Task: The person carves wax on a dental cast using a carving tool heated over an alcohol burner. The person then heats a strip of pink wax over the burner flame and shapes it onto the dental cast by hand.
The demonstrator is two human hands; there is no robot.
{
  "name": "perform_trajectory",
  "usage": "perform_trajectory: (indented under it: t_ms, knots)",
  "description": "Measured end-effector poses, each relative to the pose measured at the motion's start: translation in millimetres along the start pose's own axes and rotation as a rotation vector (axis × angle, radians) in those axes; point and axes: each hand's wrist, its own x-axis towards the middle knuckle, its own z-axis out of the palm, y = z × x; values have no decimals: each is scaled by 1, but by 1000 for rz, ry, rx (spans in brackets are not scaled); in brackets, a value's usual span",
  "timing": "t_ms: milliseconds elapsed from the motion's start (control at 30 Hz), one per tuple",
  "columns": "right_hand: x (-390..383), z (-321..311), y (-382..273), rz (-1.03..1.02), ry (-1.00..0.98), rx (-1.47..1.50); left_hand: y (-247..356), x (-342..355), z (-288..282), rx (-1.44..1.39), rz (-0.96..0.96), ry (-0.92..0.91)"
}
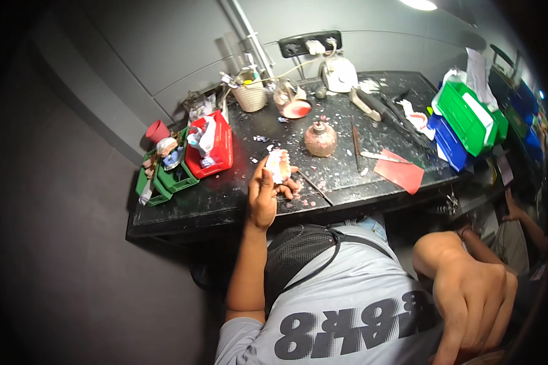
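Note:
My left hand [265,193] is closed around a white and pinkish dental model [279,165], raised above the front of the black worktable [225,204]. My right hand [478,298] looms large at the lower right, away from the table, with its back showing. Its fingers look stretched downward and hold nothing visible; their tips are hidden. Close beyond the dental model stands a round, pink-smeared burner bottle [320,141]. A thin dark tool [315,187] lies just right of my left hand. Farther right are a brown-handled tool [355,146] and a slim knife [391,157] across a pink wax sheet [399,173].
A red bin [224,146] and green bins [179,182] stand left. Behind are a woven cup [249,97], a dish of red material [296,109] and a white device [340,75]. Green [463,115] and blue bins [449,145] stand right; another person's arm [523,219] shows beyond.

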Motion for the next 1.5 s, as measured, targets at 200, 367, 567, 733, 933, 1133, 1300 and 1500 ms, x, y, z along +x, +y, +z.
perform_trajectory:
  t_ms: [200, 367, 567, 733, 933, 1133, 1300, 1500]
  knots:
    - [-21, 26, 8, -231, 250, 219, 0, -1, 3, 14, -4, 15]
    - [-21, 24, 10, -259, 287, 211, 2, -1, 4, 27, -2, 17]
    - [-4, 19, 10, -162, 299, 265, 4, -1, 7, 23, -4, 25]
    - [-13, 22, 11, -236, 271, 227, 3, -2, 6, 17, 4, 27]
    - [-10, 13, 9, -315, 211, 59, 1, -1, 2, 10, 5, 37]
    - [-13, 17, 10, -344, 231, 83, 0, -2, 2, -24, -14, 46]
    - [-11, 14, 11, -339, 242, 102, 1, -1, 3, -28, -18, 61]
    - [-16, 17, 11, -372, 256, 99, 2, -2, 3, -32, -25, 63]
